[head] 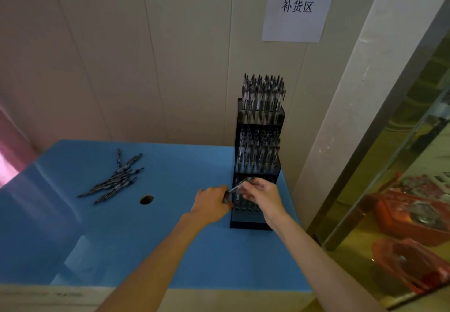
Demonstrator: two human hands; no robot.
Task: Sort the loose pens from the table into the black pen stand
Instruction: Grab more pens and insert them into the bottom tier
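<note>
Right hand (261, 196) grip clamped on a slim dark pen (239, 185), tip hidden, over the tall black tiered pen stand (255, 219), right. Left hand (211, 204) grip unclear. Loose dark pens (114, 179) far left on blue foam surface (170, 250).

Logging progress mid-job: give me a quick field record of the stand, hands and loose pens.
stand: black pen stand, three tiers, upright at table's right edge
top two tiers: full of pens
bottom tier: mostly empty holes
right hand: pinches a pen over bottom tier
left hand: at the stand's left side, touching that pen's lower end
loose pens: pile on blue table, far left
</note>
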